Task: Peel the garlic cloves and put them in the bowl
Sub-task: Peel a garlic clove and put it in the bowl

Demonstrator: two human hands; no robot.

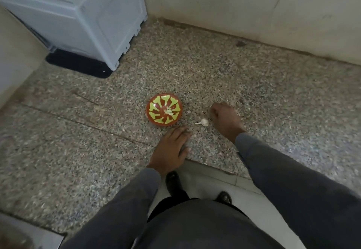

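Looking down from the head camera, there is a speckled stone counter (254, 84) with a small red bowl (164, 108) on it. The bowl has yellow-green shapes painted inside. A few small pale bits lie in the bottom of the bowl (169, 111). They look like peeled garlic cloves, maybe with a bit of skin, but they are too small to be sure.

Just to the right of the bowl, on the counter, sits a white piece of garlic (203, 122) with a little stem sticking out. It still looks to have its papery skin on. It is not in the bowl and no hand is touching it.

The left hand (172, 147) lies flat on the counter with its fingers straight and spread a little. It holds nothing. Its fingertips are near the bowl but do not touch it.

The right hand (224, 118) is just beside the garlic, on its right. Its fingers are curled in. There may be a clove or a bit of skin inside, but the fingers hide it, so I cannot tell.

So the job looks partly done. Some garlic seems to be in the bowl already. The white piece on the counter is not peeled yet, so I think it is what is left to do.

At the back stands a big white box-like machine (93, 14) on a black mat (78, 65), next to a pale wall (254, 4). Grey sleeves (293, 180) cover both arms.
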